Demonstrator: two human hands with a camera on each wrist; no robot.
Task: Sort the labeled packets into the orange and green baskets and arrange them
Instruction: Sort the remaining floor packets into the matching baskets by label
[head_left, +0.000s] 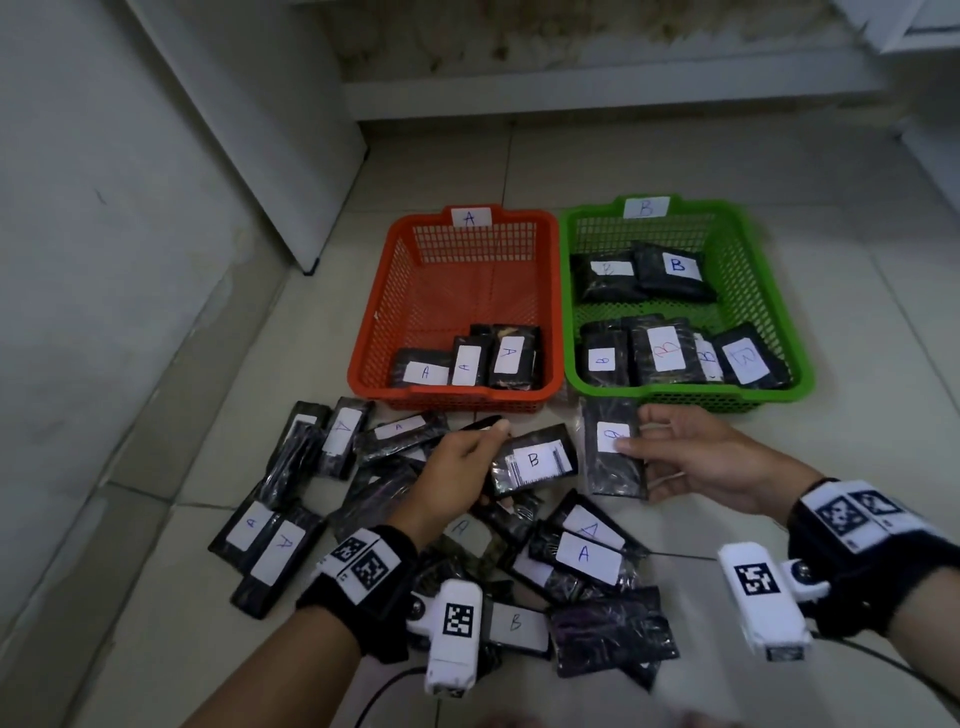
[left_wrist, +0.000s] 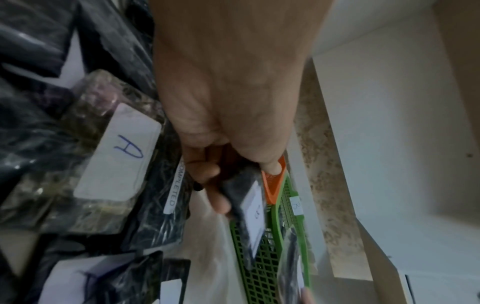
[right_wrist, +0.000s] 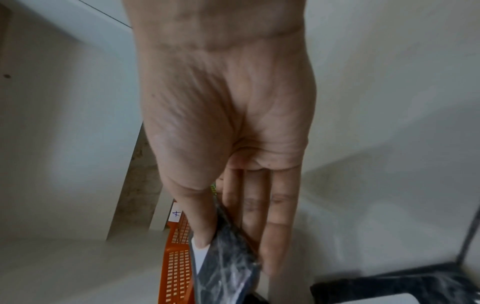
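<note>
An orange basket (head_left: 374, 332) tagged A and a green basket (head_left: 779, 332) tagged B stand side by side on the floor, each holding black packets with white labels. My left hand (head_left: 457, 467) grips a black packet labeled B (head_left: 535, 460) just in front of the orange basket; the left wrist view shows the same B packet (left_wrist: 249, 214) between thumb and fingers. My right hand (head_left: 691, 457) pinches another black B packet (head_left: 613, 447) in front of the green basket, thumb on its label. That held packet (right_wrist: 223, 267) also shows in the right wrist view.
Several loose black packets (head_left: 587, 556) labeled A and B lie scattered on the tiled floor between me and the baskets. A white wall (head_left: 104, 208) runs along the left, and a white shelf base (head_left: 597, 93) stands behind the baskets.
</note>
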